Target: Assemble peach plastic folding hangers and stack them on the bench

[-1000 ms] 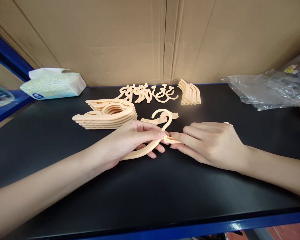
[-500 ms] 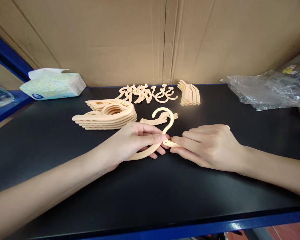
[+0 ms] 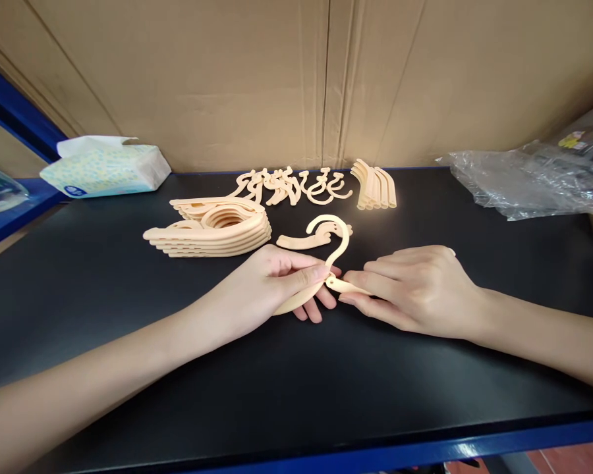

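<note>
Left hand (image 3: 271, 280) and right hand (image 3: 418, 289) meet at a hanger (image 3: 344, 240)

The left fingers are narrow, pinching the hanger just below its hook, thumb on top and the other fingertips underneath. The hook rises from this grip, its open end turned left, and a curved limb runs down to the left beneath the palm. The right fingers are also narrow, closed on a bar (image 3: 350, 287) whose holed end reaches to the left thumb tip. Whether that end is fastened to the hanger cannot be told.

Just beyond the left fingers, partly behind the hook, lie loose parts (image 3: 302, 241). Left of them, near the left knuckles, sits a stack (image 3: 212, 232) of the same pale colour.

Farther beyond the fingers, a row runs left to right: jumbled curved pieces (image 3: 291, 191), loose hooks (image 3: 321, 197) and a bundle of sleeves (image 3: 374, 189) lying side by side.

Well apart, far left of the fingers, is a tissue pack (image 3: 106, 170); far right, a clear bag (image 3: 508, 184). Under the hands spreads the black bench (image 3: 321, 388), and behind everything stands cardboard (image 3: 202, 79).
</note>
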{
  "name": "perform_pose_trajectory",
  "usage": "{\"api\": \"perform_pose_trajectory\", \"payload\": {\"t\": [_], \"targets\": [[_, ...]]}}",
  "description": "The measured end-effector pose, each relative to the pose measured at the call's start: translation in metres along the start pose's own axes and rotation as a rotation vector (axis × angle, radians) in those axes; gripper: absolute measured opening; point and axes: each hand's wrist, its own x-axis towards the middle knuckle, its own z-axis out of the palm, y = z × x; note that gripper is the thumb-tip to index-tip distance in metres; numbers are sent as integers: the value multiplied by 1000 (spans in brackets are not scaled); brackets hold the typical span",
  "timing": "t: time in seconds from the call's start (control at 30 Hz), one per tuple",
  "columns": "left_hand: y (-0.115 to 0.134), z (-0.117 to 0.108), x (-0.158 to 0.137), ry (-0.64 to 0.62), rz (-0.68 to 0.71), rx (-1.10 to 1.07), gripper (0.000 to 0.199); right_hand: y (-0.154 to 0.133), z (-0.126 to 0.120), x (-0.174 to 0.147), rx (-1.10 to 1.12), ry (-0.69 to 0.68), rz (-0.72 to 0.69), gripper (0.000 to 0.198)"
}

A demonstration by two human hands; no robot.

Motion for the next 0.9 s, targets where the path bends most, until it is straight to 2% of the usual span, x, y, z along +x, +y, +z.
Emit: {"api": "perform_pose_trajectory", "payload": {"t": [0.23,0.47,0.9], "targets": [[2,1,1,-14,82,85,32,0,1,-1,78,-34,30,32],[4,2,-2,-15,42,77,32,1,-1,-1,104,-66,50,33],[-4,2,-1,-20,77,104,36,6,0,-1,134,-84,34,33]]}}
